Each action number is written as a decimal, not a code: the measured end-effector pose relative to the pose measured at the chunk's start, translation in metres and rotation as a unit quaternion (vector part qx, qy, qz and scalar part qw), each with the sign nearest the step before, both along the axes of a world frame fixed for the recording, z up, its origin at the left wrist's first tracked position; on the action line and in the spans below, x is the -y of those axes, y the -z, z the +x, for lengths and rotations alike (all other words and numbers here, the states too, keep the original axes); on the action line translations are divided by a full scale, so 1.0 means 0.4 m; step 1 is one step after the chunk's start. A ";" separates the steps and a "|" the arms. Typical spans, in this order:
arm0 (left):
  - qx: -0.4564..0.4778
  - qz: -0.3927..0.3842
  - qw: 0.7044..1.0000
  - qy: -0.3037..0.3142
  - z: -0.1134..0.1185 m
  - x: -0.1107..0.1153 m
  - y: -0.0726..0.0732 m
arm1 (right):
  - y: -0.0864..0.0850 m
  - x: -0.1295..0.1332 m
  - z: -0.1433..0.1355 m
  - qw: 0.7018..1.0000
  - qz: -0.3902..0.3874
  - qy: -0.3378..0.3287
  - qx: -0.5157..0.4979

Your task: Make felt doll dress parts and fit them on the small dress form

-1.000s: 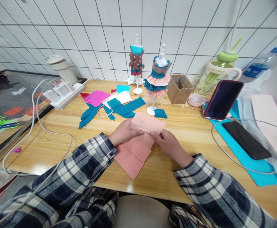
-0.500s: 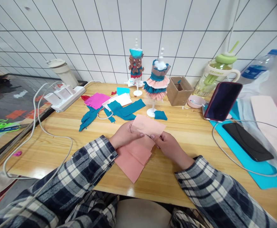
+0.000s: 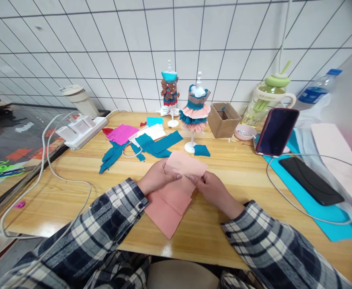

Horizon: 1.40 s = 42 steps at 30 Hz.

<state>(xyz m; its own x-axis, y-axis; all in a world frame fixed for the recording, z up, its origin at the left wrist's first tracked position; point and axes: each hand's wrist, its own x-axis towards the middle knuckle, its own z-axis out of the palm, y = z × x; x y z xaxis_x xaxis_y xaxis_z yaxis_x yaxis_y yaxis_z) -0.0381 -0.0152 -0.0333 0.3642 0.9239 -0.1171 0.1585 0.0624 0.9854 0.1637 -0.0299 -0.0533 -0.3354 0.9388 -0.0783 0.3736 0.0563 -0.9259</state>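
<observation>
Rectangular pink paper piece [image 3: 185, 162] is clamped in left-hand fingers [image 3: 173, 176] and right-hand fingers [image 3: 197, 182], above overlapping pink sheets [image 3: 169, 210].

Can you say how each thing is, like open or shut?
Thin pink rectangular sheet, held by left hand and right hand
Brown square cardboard box, open on top
Red-edged rectangular phone, propped up, screen dark
Black rectangular phone, lying flat, screen dark
Long white plastic power strip, plugs in
Clear blue-capped plastic bottle, closed
</observation>
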 end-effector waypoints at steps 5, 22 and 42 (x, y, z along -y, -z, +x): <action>-0.006 0.005 1.000 0.017 0.003 0.002 -0.013 | -0.016 0.005 -0.002 1.000 0.003 0.012 0.025; -0.032 0.023 0.999 0.013 0.007 0.002 -0.001 | -0.020 0.011 -0.008 0.996 0.019 0.011 0.085; -0.015 0.005 1.000 0.007 0.005 0.001 0.001 | -0.014 0.008 -0.005 0.999 0.026 -0.005 0.042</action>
